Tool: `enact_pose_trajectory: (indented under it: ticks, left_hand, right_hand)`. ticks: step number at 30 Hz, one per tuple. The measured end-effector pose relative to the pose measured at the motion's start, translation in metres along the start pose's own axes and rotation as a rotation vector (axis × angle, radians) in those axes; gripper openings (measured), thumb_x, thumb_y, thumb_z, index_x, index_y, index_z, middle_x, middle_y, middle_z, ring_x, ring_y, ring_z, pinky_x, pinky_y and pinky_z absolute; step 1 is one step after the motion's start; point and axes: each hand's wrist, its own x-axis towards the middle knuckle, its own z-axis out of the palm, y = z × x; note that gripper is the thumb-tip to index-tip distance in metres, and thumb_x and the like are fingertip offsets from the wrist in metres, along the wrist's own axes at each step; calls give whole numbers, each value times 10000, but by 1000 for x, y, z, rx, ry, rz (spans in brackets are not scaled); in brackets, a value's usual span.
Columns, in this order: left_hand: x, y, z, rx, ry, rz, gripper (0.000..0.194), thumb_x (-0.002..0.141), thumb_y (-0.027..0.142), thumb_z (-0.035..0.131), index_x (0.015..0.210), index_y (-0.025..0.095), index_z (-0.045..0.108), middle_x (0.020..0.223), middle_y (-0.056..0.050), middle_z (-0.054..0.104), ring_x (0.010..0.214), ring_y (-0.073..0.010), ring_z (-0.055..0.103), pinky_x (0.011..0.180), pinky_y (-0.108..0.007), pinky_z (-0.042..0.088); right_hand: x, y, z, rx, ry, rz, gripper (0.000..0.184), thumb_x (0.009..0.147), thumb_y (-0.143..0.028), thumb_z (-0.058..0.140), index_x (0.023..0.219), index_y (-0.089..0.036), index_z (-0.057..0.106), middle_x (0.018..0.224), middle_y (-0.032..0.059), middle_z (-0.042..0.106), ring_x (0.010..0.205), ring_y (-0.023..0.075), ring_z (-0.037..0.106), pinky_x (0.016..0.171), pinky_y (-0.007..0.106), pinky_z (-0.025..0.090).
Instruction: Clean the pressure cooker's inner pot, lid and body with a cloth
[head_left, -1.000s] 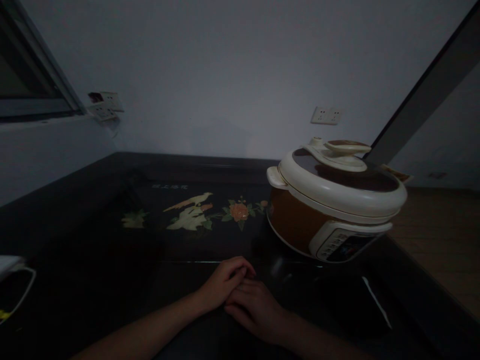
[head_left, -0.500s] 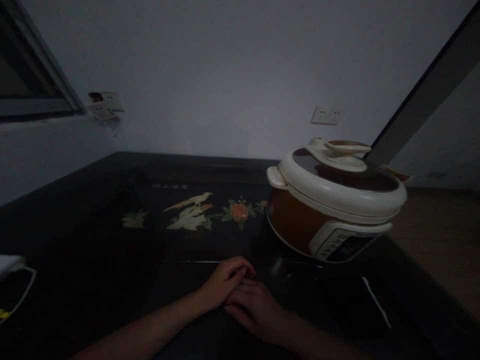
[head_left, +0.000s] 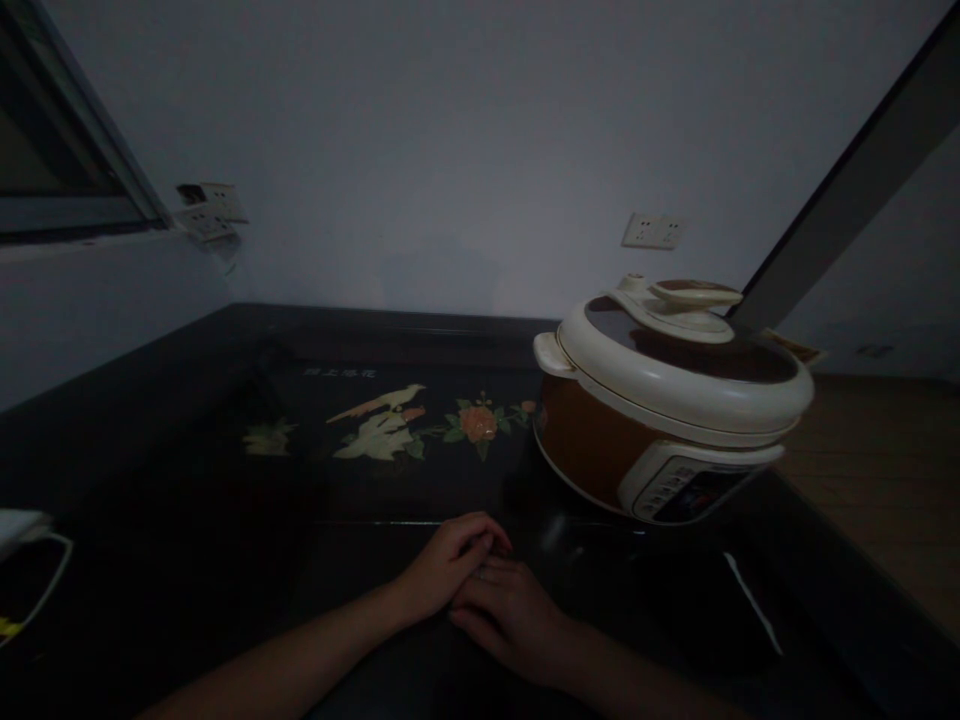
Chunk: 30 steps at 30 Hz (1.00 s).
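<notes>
Both my hands rest on the dark glossy table top near its front edge. My left hand lies palm down with loosely bent fingers laid over the fingertips of my right hand. My right hand lies flat on the table, fingers stretched out. Neither hand holds anything. An electric pressure cooker, brown with a cream lid and control panel, stands closed to the right, a little beyond my hands.
A painted bird and flower design decorates the table's middle. A white-rimmed object sits at the left edge. Wall sockets are behind the cooker, and more sockets hang near the window at left. Wooden floor shows at right.
</notes>
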Motion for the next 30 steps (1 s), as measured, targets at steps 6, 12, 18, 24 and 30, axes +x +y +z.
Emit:
enact_pose_trajectory:
  ticks: [6, 12, 18, 24, 30]
  left_hand:
    - [-1, -1, 0, 0, -1, 8, 364, 956, 414, 421, 889, 153, 667, 863, -66, 669, 846, -190, 621, 782, -296, 453]
    - [1, -3, 0, 10, 7, 11, 362, 959, 409, 421, 883, 156, 668, 860, -62, 676, 841, -186, 620, 784, -292, 449]
    - [1, -5, 0, 11, 10, 14, 348, 959, 395, 422, 892, 156, 666, 870, -64, 675, 852, -189, 624, 781, -294, 451]
    - [0, -3, 0, 13, 5, 16, 341, 960, 382, 423, 889, 156, 669, 864, -64, 677, 849, -189, 626, 783, -295, 450]
    - [0, -4, -1, 8, 3, 15, 335, 959, 384, 425, 891, 163, 667, 866, -63, 678, 852, -190, 628, 785, -297, 453]
  right_hand:
    - [0, -2, -1, -6, -5, 12, 74, 884, -206, 561, 869, -186, 630, 880, 35, 708, 840, 163, 630, 755, 263, 432]
    - [1, -2, -2, -7, -8, -4, 74, 883, -204, 558, 880, -188, 630, 889, 40, 710, 853, 169, 628, 765, 268, 430]
    - [0, 0, 0, 0, -29, 22, 82, 885, -203, 559, 867, -176, 634, 889, 46, 712, 850, 169, 640, 762, 269, 431]
    - [0, 0, 0, 7, -9, 14, 67, 878, -199, 565, 875, -182, 629, 906, 44, 713, 863, 171, 641, 762, 267, 426]
    - [0, 1, 1, 1, -21, 28, 78, 881, -205, 560, 867, -183, 633, 884, 42, 712, 847, 169, 641, 754, 267, 429]
